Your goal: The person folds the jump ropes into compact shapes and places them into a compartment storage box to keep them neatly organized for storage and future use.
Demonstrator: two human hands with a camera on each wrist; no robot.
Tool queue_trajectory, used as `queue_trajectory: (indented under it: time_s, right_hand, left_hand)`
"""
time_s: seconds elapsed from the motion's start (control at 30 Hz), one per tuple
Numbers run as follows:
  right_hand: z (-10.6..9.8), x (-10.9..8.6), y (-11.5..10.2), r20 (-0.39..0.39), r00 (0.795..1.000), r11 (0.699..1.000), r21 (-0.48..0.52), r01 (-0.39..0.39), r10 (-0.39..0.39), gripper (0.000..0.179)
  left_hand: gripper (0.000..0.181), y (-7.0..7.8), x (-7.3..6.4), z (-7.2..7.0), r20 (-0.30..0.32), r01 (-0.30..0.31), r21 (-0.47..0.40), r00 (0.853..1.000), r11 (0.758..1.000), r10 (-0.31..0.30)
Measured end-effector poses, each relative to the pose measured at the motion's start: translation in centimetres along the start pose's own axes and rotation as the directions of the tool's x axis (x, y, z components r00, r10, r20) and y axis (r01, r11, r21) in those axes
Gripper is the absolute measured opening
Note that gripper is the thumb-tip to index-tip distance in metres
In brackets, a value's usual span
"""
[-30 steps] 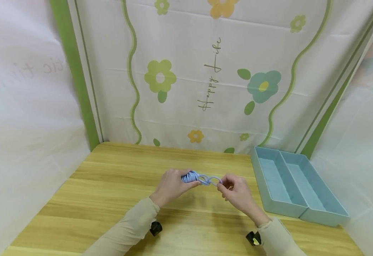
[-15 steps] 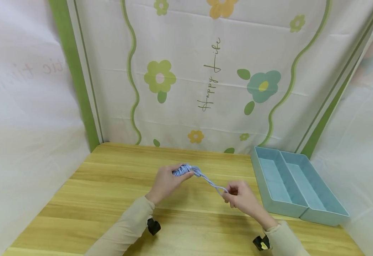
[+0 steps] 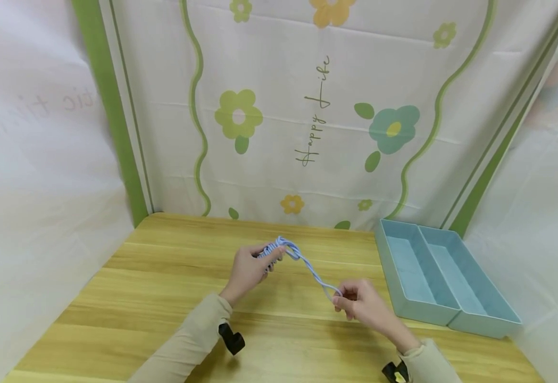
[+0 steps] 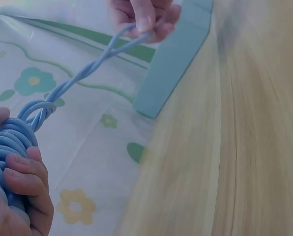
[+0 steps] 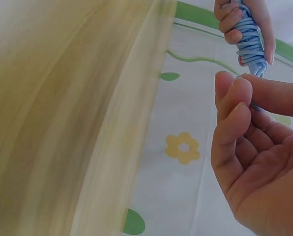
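A light blue cord (image 5: 250, 43) is wound in tight coils into a bundle, held above the table. My left hand (image 3: 250, 268) grips the coiled bundle, fingers curled round it in the left wrist view. From the bundle's end a doubled, twisted length of the cord (image 4: 80, 76) runs out through a loop. My right hand (image 3: 362, 303) pinches the end of that length between thumb and fingertips, lower and to the right. In the right wrist view the pinched end is mostly hidden by the fingertips (image 5: 241, 91).
Two light blue trays (image 3: 432, 274) stand side by side at the right of the wooden table (image 3: 188, 255). A white curtain (image 3: 279, 106) with printed flowers hangs behind the table, with white sheets at both sides.
My right hand has drawn the cord's end down and to the right, so the wide loops have narrowed into a twisted length. The left hand has moved slightly left and tilted the bundle up.
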State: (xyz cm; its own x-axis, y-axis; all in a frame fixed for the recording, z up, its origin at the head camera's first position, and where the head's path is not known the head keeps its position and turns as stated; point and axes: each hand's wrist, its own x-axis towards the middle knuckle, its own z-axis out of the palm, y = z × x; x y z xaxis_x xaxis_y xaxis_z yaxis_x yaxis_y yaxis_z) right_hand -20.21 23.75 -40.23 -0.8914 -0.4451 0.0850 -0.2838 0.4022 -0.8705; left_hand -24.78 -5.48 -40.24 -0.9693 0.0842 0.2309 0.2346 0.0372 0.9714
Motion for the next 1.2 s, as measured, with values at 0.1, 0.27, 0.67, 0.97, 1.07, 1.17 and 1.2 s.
queue_trajectory:
  time_s: [0.1,0.27,0.67,0.97,1.07,1.17,1.2]
  right_hand:
    - [-0.2,-0.1,0.1,-0.002,1.0,1.0,0.014,-0.011,0.011,0.015]
    - [-0.5,-0.1,0.3,-0.002,1.0,1.0,0.011,-0.012,0.012,0.016]
    - [-1.1,0.1,0.5,-0.023,1.0,1.0,-0.01,-0.002,0.002,0.018]
    - [-0.3,0.9,-0.2,-0.105,0.993,0.941,-0.339,0.012,-0.051,0.012]
    - [0.1,1.4,-1.1,-0.126,0.99,0.855,-0.519,-0.017,-0.057,0.013]
    - [0.6,1.7,-2.1,-0.151,0.987,0.785,-0.617,-0.051,-0.055,0.049]
    - [0.9,1.8,-2.4,-0.161,0.985,0.777,-0.628,-0.052,-0.065,0.06]
  left_hand:
    - [0.04,0.2,-0.1,0.2,-0.014,0.082,-0.083,0.996,0.993,-0.084]
    - [0.048,0.5,-0.1,0.4,-0.051,0.113,-0.166,0.991,0.98,-0.123]
    - [0.044,0.7,0.0,0.4,-0.04,0.152,-0.332,0.984,0.931,-0.175]
    - [0.047,1.2,0.0,1.1,-0.013,0.116,-0.187,0.993,0.975,-0.121]
    - [0.043,0.8,-0.2,1.8,-0.01,0.041,-0.092,0.999,0.995,-0.042]
    - [0.04,0.3,-0.7,2.3,0.009,-0.027,-0.04,1.0,0.999,0.028]
    - [0.04,0.1,-0.9,2.5,0.012,-0.038,-0.032,0.999,0.999,0.038]
